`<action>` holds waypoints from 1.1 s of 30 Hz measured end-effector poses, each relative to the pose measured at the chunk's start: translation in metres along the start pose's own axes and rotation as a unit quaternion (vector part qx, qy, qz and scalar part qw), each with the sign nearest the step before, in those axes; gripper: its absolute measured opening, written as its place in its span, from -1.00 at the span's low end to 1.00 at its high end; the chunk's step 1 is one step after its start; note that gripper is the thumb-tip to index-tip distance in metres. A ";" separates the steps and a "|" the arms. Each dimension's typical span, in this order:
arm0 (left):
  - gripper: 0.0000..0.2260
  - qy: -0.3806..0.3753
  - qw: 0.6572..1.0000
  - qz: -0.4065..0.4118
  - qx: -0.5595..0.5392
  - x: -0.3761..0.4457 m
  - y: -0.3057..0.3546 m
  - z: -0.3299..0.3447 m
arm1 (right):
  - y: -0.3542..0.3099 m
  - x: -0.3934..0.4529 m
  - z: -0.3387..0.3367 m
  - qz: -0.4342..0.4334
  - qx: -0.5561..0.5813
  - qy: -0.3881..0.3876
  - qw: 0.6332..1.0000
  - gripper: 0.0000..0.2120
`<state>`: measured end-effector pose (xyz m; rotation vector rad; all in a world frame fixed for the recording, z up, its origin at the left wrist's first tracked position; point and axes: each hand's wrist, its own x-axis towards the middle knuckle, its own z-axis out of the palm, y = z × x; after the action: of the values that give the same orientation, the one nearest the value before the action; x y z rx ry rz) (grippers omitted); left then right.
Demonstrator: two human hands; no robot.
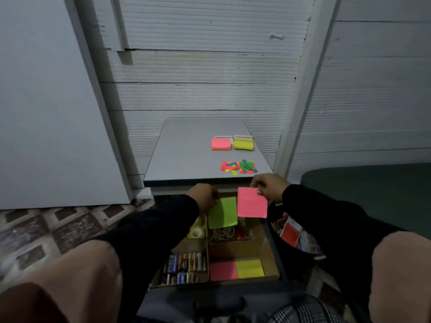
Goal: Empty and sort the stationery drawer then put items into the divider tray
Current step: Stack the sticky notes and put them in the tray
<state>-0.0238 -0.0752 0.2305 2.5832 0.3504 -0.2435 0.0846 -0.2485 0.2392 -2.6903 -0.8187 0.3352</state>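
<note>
Above the open drawer [275, 250], the left hand [203, 196] pinches a green sticky note [222, 212] by its upper corner, and the right hand [270, 187] pinches a pink sticky note [252, 202] at its top right corner; the 2 sheets hang side by side, edges nearly touching. Both are flat, plain, neon squares. Below them the cardboard divider tray [270, 252] sits in the drawer, holding batteries [185, 268] at front left, a pink pad [222, 271] and a yellow pad [250, 268] at front right, tape rolls [197, 231] and rubber bands [222, 234] behind. On the grey cabinet top [186, 155] lie 2 note stacks, pink [221, 144] and yellow [243, 144], with loose coloured strips [239, 167] nearer. White ribbed panels [210, 78] rise behind; patterned tiles [46, 224] cover the floor.
</note>
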 end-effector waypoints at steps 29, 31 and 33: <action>-0.66 -0.144 0.950 -0.042 0.274 -0.005 -0.015 0.109 | 0.034 -0.041 0.135 0.000 -0.114 -0.121 0.986 -0.56; -0.66 -0.142 0.948 -0.041 0.283 -0.005 -0.017 0.112 | 0.032 -0.041 0.137 -0.002 -0.131 -0.130 0.983 -0.55; -0.68 -0.138 0.945 -0.037 0.295 -0.006 -0.016 0.114 | 0.032 -0.043 0.136 -0.005 -0.138 -0.140 0.980 -0.56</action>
<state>-0.0457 -0.1215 0.1277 3.0567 0.3033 -0.8424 0.0243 -0.2678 0.1074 -2.9352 -1.0266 0.6548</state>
